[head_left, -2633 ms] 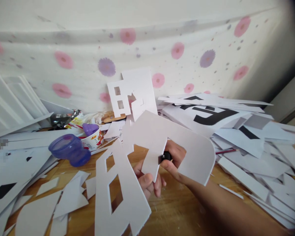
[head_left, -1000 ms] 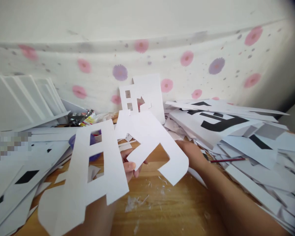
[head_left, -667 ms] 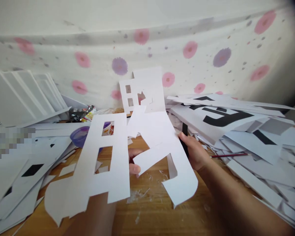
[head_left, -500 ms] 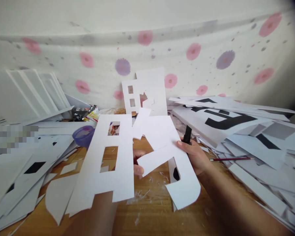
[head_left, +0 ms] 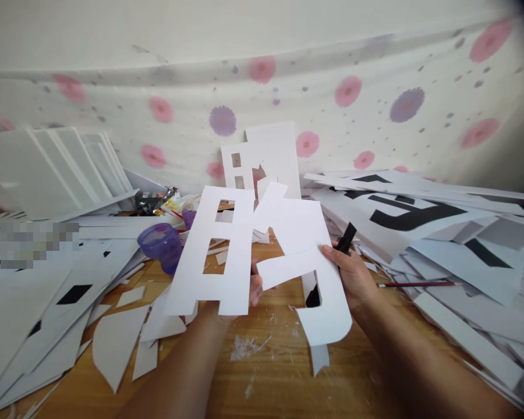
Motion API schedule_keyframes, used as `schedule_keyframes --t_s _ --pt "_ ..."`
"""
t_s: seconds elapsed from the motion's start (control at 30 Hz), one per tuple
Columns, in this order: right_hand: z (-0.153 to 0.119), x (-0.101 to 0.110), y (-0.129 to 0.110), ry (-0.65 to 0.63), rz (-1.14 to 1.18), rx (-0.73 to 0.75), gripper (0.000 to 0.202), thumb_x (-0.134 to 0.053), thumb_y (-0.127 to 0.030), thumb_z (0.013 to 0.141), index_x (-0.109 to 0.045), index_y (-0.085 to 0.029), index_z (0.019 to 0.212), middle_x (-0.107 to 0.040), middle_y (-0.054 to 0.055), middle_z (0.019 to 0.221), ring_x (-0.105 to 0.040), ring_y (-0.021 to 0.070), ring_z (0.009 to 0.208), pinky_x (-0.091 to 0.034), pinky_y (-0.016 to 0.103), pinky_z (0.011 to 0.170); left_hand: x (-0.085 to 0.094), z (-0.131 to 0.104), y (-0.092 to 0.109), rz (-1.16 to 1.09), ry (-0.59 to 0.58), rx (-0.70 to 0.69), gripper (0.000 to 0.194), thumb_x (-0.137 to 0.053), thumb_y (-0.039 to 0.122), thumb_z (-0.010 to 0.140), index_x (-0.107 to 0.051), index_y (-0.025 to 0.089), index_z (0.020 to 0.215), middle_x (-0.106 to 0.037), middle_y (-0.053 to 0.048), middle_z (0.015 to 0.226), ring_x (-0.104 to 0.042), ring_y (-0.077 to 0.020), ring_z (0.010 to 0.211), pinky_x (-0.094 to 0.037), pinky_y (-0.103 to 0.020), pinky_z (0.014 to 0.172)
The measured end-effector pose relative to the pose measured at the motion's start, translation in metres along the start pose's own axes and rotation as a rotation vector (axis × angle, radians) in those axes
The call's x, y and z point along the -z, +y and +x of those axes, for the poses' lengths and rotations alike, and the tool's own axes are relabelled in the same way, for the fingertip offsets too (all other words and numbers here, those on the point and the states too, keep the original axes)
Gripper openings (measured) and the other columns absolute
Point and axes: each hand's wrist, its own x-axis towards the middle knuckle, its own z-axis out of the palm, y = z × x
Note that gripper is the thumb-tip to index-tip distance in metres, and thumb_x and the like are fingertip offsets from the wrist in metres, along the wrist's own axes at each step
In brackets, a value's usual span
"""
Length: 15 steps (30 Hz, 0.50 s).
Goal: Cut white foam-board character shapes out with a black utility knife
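Observation:
A white foam-board cut-out character (head_left: 301,224) is lifted over the table, with two square windows in its left half and a hooked stroke on its right. Behind its middle, my left hand (head_left: 256,286) is closed on it; the board hides most of its fingers. My right hand (head_left: 353,273) pinches the right edge, thumb on the front face. That same hand also keeps a black-handled tool (head_left: 346,237), whose working end is out of sight. Through the gap in the hook shows a black patch (head_left: 313,297).
Cut white scraps (head_left: 119,343) lie on the wooden table (head_left: 262,384). A purple cup (head_left: 162,244) stands to the left. Sheets with black shapes (head_left: 419,212) and a dark red pencil (head_left: 419,284) are on the right. Another white cut-out board (head_left: 273,151) leans at the back.
The cut-out has risen and its left half has swung rightward, uncovering more of the purple cup and the scraps. Both hands keep their hold. The whole view has shifted slightly.

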Motion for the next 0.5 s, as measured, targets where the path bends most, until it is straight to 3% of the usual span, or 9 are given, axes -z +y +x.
schedule_keyframes --t_s 0.07,0.17,0.23,0.3,0.4,0.43,0.5 --pt "0.002 0.001 -0.001 0.013 -0.002 0.005 0.031 -0.086 -0.028 0.058 -0.066 -0.016 0.08 -0.067 -0.001 0.061 -0.057 0.0132 0.05 -0.043 0.025 0.048 -0.002 0.003 -0.001 0.078 -0.015 -0.054 0.041 -0.081 0.053 0.065 -0.059 0.019 0.067 -0.051 0.004 0.048 -0.047 -0.009 0.044 -0.039 -0.02 0.043" --pt "0.004 0.0 -0.002 0.041 0.04 0.04 0.03 -0.084 -0.026 0.058 -0.067 -0.017 0.081 -0.069 0.0 0.063 -0.059 0.0143 0.05 -0.047 0.026 0.049 -0.007 0.007 0.0 0.219 -0.015 -0.113 0.045 -0.072 0.061 0.071 -0.055 0.019 0.065 -0.046 0.005 0.045 -0.051 -0.0115 0.049 -0.052 -0.032 0.069" --pt "0.005 -0.001 -0.002 0.072 0.082 0.033 0.029 -0.083 -0.025 0.06 -0.067 -0.018 0.083 -0.072 0.001 0.068 -0.063 0.0173 0.055 -0.052 0.03 0.054 -0.009 0.011 -0.003 0.347 0.019 -0.127 0.038 -0.065 0.056 0.079 -0.058 0.019 0.073 -0.052 0.004 0.052 -0.054 -0.0129 0.056 -0.051 -0.036 0.078" --pt "0.009 0.0 -0.002 0.123 0.123 0.028 0.027 -0.08 -0.024 0.062 -0.066 -0.019 0.085 -0.073 0.001 0.072 -0.066 0.0193 0.06 -0.056 0.033 0.06 -0.012 0.014 -0.009 0.51 0.06 -0.122 0.027 -0.06 0.045 0.085 -0.061 0.018 0.082 -0.058 0.0 0.064 -0.056 -0.0154 0.065 -0.049 -0.036 0.077" --pt "0.017 0.005 -0.004 0.194 0.173 0.076 0.024 -0.078 -0.023 0.066 -0.066 -0.02 0.087 -0.075 0.001 0.077 -0.068 0.0195 0.067 -0.059 0.033 0.067 -0.02 0.018 -0.022 0.744 0.052 -0.132 0.017 -0.062 0.034 0.085 -0.068 0.019 0.087 -0.065 -0.006 0.086 -0.058 -0.0227 0.088 -0.044 -0.043 0.089" --pt "0.02 0.007 -0.005 0.202 0.179 0.095 0.024 -0.077 -0.024 0.066 -0.065 -0.02 0.088 -0.075 0.001 0.079 -0.069 0.0199 0.069 -0.06 0.034 0.069 -0.025 0.018 -0.026 0.814 0.009 -0.14 0.016 -0.065 0.033 0.083 -0.07 0.02 0.091 -0.066 -0.008 0.096 -0.056 -0.026 0.099 -0.039 -0.047 0.097" --pt "0.026 0.012 -0.008 0.178 0.145 0.147 0.025 -0.076 -0.027 0.067 -0.066 -0.02 0.089 -0.076 0.003 0.084 -0.071 0.0227 0.075 -0.061 0.037 0.071 -0.036 0.015 -0.032 1.013 -0.173 -0.158 0.033 -0.071 0.036 0.08 -0.069 0.026 0.111 -0.062 -0.01 0.121 -0.048 -0.0323 0.12 -0.028 -0.054 0.107"
